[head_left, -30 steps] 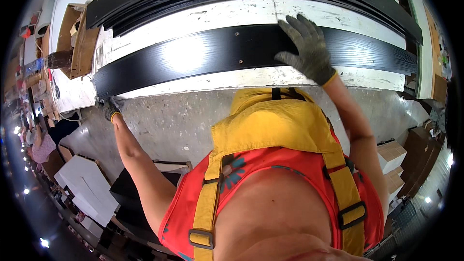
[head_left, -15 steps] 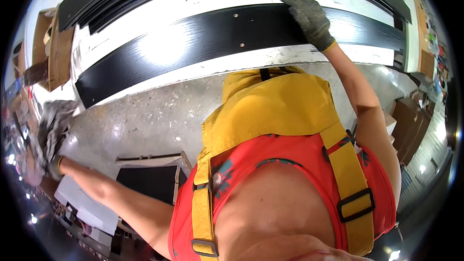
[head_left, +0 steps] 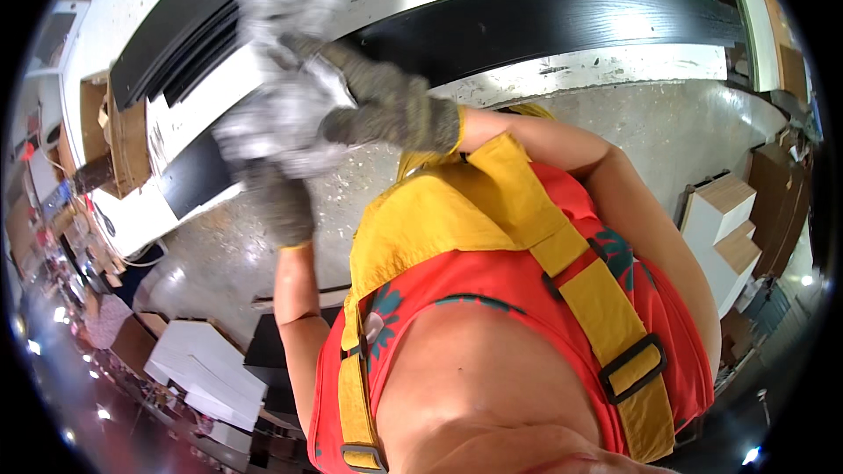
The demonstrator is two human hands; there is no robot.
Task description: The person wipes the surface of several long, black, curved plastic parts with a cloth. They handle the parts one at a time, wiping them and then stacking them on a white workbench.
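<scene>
A crumpled grey-white cloth point(head_left: 281, 114), smeared by motion, is between my two hands above the long black board point(head_left: 527, 26). My left hand point(head_left: 281, 206), in a dark grey knitted glove, grips the lower end of the cloth. From the right my right hand point(head_left: 382, 101), gloved the same with a yellow cuff, closes on the cloth's middle between thumb and fingers. The board lies flat on a white, scuffed work surface point(head_left: 562, 70); cloth and hands cover its left-middle part.
Behind the board lie several stacked black boards point(head_left: 176, 44). An open cardboard box point(head_left: 132, 140) stands at the left end of the work surface. White panels point(head_left: 206, 369) lie at the lower left, white and wood-coloured pieces point(head_left: 720, 228) at the right. Concrete floor point(head_left: 211, 263) shows below.
My left hand has swung the cloth from the far left up over the board. My right hand has left the board's right part, moved left and taken hold of the cloth.
</scene>
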